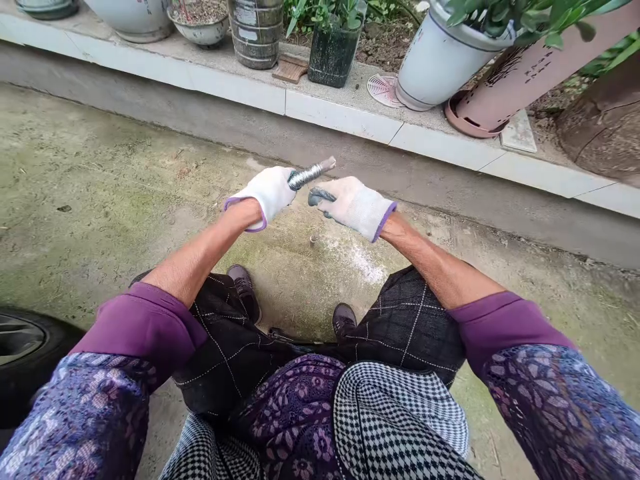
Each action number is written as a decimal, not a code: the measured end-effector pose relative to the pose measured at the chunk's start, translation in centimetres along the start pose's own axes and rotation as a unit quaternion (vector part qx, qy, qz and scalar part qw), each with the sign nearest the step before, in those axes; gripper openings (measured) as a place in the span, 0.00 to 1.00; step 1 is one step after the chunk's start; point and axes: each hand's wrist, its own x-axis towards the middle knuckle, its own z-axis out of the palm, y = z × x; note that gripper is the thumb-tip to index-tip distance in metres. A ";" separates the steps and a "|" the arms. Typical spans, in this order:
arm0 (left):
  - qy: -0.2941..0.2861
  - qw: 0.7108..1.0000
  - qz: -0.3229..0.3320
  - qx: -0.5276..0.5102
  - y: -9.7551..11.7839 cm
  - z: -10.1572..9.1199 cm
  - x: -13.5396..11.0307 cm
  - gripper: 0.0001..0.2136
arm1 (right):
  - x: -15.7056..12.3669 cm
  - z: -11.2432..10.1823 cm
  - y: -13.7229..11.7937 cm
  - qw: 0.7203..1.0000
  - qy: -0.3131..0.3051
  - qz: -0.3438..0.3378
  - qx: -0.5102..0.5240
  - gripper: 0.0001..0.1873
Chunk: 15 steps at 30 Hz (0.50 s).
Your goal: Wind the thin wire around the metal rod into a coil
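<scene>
The left hand point(273, 193), in a white glove with a purple cuff, grips a silver-wrapped rod point(306, 176) whose pale tip points right and far, toward the low ledge point(340, 120). The right hand point(350, 203), gloved alike, is just beside the rod on its near right, fingers curled inward; whether they pinch anything I cannot tell. On the ledge, at far right, a tilted pink pot point(545, 67) bears dark characters too small to read. White powder point(365, 261) lies on the concrete floor point(110, 180), nearer than the right hand.
</scene>
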 end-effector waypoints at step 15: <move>-0.036 0.979 0.127 -0.154 0.0 -2.0 -3.0 0.16 | -0.2 -1.0 1.8 0.938 0.012 0.089 0.335 0.13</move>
